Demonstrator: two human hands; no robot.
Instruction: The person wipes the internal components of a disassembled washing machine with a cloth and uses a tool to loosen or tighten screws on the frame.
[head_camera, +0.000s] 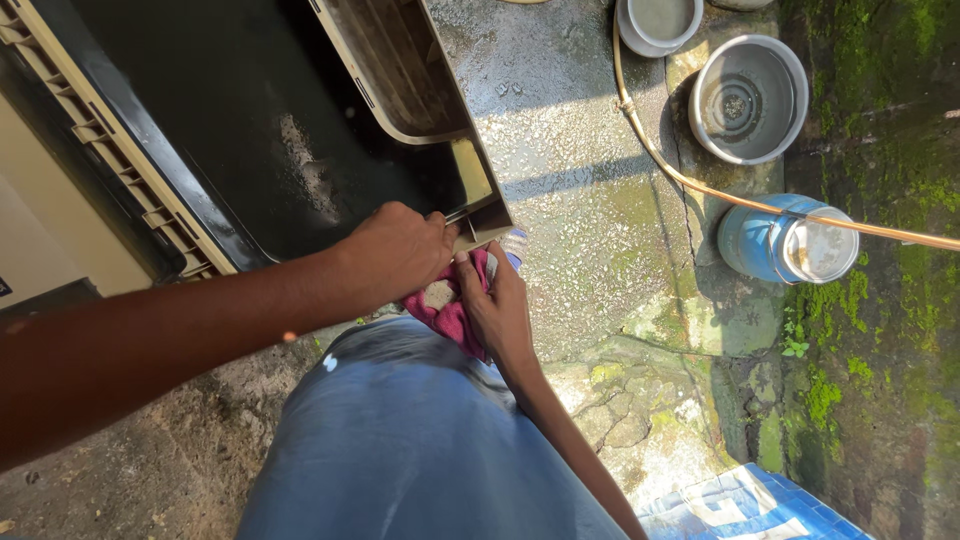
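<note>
Wet concrete (580, 180) underfoot: our left hand (395, 250) grips the tray (480, 170) corner; our right hand (500, 310) clutches, seemingly, a pink cloth (445, 315).

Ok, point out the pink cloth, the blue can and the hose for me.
pink cloth (448, 312), head view, on its bunched middle.
blue can (752, 243), head view, on its side wall.
hose (700, 188), head view, on its curved run.

A crumpled magenta cloth (450, 310) sits bunched just below the corner of a beige plastic tray-like panel (480, 205). The panel is wet and grimy, tilted over a large black tub, its lower corner touching the cloth.
</note>
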